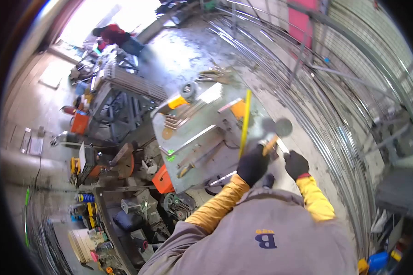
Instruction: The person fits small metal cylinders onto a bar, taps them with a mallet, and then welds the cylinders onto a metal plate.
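Note:
My left hand point(253, 166), in a black glove, is closed around an orange-brown piece point(270, 145) just past the right edge of the grey work table point(195, 158). To its right, my black-gloved right hand point(296, 164) is closed on the lower end of a light flat strip point(282, 145). The two hands are apart. A dark round disc point(283, 127) shows above them; whether it touches the held pieces I cannot tell. Along the table's right side lies a yellow bar point(246, 121), close to my left hand.
The table bears a yellow-and-black power tool point(179, 99), metal strips and an orange block point(237, 109). Long metal tubes point(316, 133) run along the floor at right. A co-worker point(117, 35) bends near a metal stack at upper left. Tool shelves point(110, 220) stand lower left.

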Demonstrator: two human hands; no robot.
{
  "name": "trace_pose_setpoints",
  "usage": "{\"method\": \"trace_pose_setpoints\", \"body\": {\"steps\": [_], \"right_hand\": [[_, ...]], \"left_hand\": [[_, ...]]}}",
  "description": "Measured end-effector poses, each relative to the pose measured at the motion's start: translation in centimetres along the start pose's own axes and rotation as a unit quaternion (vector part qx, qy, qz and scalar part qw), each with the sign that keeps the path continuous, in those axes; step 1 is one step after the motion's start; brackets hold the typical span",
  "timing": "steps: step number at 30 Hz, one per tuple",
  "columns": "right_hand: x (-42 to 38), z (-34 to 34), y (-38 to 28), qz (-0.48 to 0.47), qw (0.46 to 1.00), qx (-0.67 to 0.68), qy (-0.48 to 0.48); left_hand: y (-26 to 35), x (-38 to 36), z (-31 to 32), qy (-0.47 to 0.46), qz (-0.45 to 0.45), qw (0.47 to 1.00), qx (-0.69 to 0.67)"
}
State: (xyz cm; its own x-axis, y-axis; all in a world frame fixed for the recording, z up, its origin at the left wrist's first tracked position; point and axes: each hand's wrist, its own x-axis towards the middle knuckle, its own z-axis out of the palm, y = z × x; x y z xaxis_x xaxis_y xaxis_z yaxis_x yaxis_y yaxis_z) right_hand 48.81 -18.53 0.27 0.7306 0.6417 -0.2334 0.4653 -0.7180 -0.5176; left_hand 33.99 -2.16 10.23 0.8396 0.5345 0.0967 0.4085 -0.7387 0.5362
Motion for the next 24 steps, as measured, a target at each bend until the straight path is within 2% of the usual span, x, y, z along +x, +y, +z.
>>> {"method": "trace_pose_setpoints", "body": {"steps": [2, 3, 6, 12, 14, 16, 18, 19, 20, 22, 23, 24], "right_hand": [[0.0, 0.0, 0.3, -0.026, 0.999, 0.026, 0.002], [-0.2, 0.1, 0.2, -0.031, 0.999, 0.016, 0.015], [-0.6, -1.4, -1.4, 0.007, 0.999, 0.031, 0.007], [-0.7, -1.8, -2.3, 0.050, 0.999, 0.017, -0.012], [-0.9, -1.8, -2.3, 0.038, 0.999, 0.008, -0.005], [-0.7, -2.0, -2.4, 0.050, 0.998, 0.005, -0.022], [-0.7, -1.8, -2.4, 0.061, 0.997, 0.000, -0.040], [-0.7, -1.6, -2.3, 0.051, 0.998, 0.009, -0.019], [-0.8, -1.6, -2.3, 0.042, 0.999, 0.017, 0.003], [-0.7, -1.7, -2.3, 0.045, 0.999, 0.015, 0.000], [-0.7, -1.7, -2.3, 0.046, 0.999, 0.016, -0.003], [-1.0, -1.2, -2.1, 0.045, 0.999, 0.015, -0.004]], "left_hand": [[-0.3, 0.6, 0.1, 0.017, 0.002, 0.999, -0.030], [-0.3, 0.6, -0.1, -0.004, -0.009, 1.000, -0.015], [0.4, 0.4, -0.5, -0.015, -0.009, 1.000, -0.008], [-1.4, -0.3, 1.3, -0.118, -0.073, 0.989, 0.053], [-1.2, 0.2, 0.2, -0.064, -0.053, 0.995, 0.046], [1.4, 1.3, -2.8, 0.024, -0.030, 0.999, 0.004], [3.5, 2.1, -5.1, 0.089, -0.017, 0.993, -0.075], [3.2, 2.1, -5.4, 0.120, 0.047, 0.991, -0.026], [3.3, 1.8, -5.0, 0.119, 0.047, 0.991, -0.028], [3.3, 0.8, -3.2, 0.152, -0.013, 0.985, -0.078], [1.0, 0.2, -0.8, 0.116, 0.004, 0.992, -0.046], [-0.6, -0.2, 0.8, 0.010, -0.012, 0.998, 0.062]]}}
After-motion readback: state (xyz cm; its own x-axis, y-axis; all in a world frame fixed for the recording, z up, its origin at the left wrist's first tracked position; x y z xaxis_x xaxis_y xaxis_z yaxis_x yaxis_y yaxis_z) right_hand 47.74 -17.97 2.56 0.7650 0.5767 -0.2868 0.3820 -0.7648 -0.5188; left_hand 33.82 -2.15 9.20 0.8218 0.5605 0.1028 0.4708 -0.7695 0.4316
